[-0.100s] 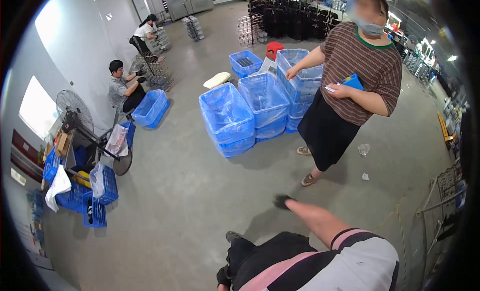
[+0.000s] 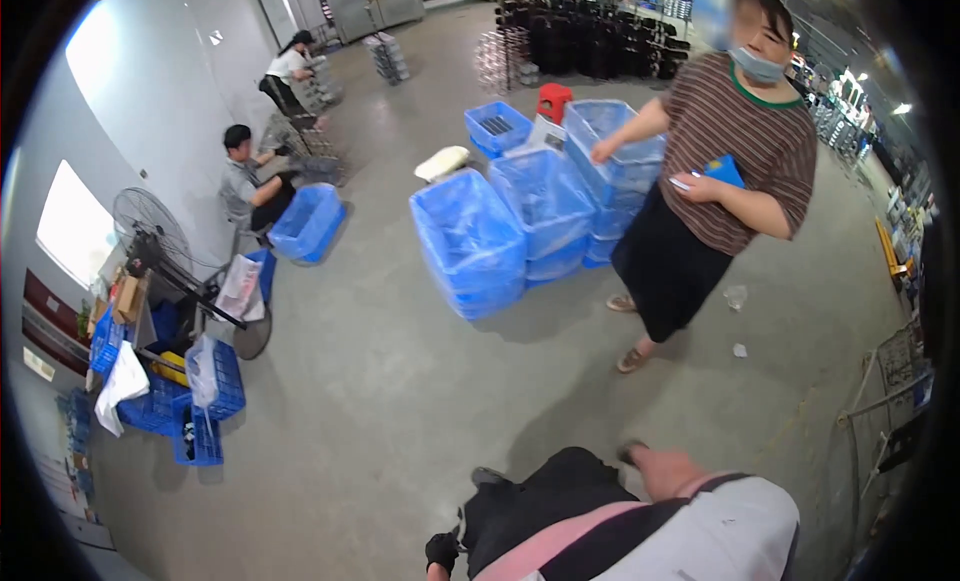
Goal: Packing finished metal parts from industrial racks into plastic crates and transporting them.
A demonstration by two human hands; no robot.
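Observation:
My left hand [image 2: 441, 551], in a dark glove, hangs low beside my black trousers [image 2: 545, 496]; its finger shape is too dark to read. My right hand [image 2: 630, 451], also dark-gloved, is mostly foreshortened beyond my bare forearm and pink-edged sleeve, over the floor. No object shows in either hand. Ahead stand blue crates lined with clear plastic, the nearest crate [image 2: 470, 243] well out of reach of my hands. To the right, a person [image 2: 740, 151] in a striped top holds a blue flat item [image 2: 724, 171] and a small white piece.
A standing fan [image 2: 150, 226] and stacked blue crates [image 2: 225, 376] are at left. Two people work by racks at the far left, one seated near a blue crate [image 2: 308, 224]. A red stool [image 2: 553, 101] stands behind the crates. Plastic scraps [image 2: 736, 298] lie on the floor at right.
My right hand has swung back toward my body. My left hand has come slightly further into view. The surroundings have shifted a little rightward in the picture, and the standing person's head has turned.

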